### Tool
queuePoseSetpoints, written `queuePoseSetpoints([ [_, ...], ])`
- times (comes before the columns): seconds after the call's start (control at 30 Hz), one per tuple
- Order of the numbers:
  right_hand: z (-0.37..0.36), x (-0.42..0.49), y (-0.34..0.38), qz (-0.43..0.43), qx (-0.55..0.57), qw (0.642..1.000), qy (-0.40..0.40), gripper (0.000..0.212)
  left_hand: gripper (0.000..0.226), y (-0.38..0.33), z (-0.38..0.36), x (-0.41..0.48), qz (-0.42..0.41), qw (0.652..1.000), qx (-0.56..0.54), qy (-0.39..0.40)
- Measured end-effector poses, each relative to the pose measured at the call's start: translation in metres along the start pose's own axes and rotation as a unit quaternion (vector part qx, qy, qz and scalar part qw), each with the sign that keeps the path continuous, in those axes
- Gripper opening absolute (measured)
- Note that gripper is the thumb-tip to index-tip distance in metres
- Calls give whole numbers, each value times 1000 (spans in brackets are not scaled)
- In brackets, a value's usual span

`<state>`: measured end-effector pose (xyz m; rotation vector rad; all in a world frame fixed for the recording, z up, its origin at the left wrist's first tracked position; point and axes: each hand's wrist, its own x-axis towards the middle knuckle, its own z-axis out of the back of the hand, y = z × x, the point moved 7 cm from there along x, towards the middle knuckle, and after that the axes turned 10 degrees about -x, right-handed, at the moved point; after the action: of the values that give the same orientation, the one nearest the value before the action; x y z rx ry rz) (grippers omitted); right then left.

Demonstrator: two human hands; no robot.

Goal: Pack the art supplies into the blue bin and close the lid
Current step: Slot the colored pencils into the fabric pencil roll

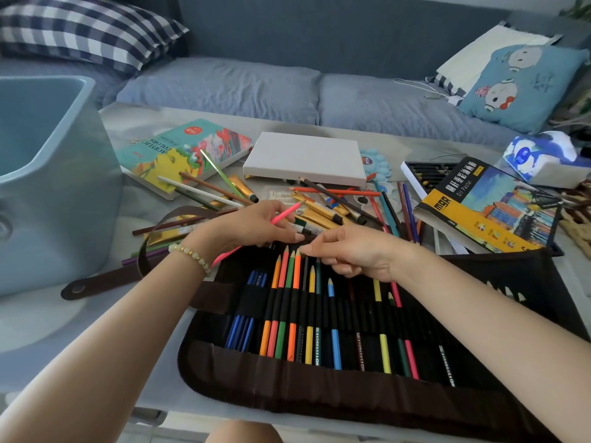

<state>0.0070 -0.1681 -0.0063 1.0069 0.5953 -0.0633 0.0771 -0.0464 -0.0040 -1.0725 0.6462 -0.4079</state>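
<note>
- The acrylic paint box (179, 151), lying left of the white canvas (303, 158), is showing "ACRYLIC COLORS", upside down to the camera.
- A red round sticker (191, 131) on the same box is showing "18".
- The oil pastel box (486, 209), right of the canvas, is carrying "Oil Pastel" in white on a black band, beside large Chinese characters.
- A dark pencil (317, 346), in front of the canvas, is bearing white print ending in "COLOR".
- The tissue pack (543, 158), far right of the canvas, is showing a blue logo too small to read.
</note>
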Motion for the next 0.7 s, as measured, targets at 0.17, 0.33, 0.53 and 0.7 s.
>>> queuePoseSetpoints([
  [0.17,23,-2,7,53,40,989,-135,28,30,-16,5,-4,-52,998,25,-29],
  [0.33,38,-10,26,143,163,952,-214,28,24,-43,-10,-6,-95,995,42,-3],
  [0.53,72,-29,18,143,278,909,-275,14,29,-53,-22,-3,-110,990,89,4],
  [0.7,115,-58,-9,132,329,871,-339,12,27,-33,-21,1,-59,960,275,-11],
])
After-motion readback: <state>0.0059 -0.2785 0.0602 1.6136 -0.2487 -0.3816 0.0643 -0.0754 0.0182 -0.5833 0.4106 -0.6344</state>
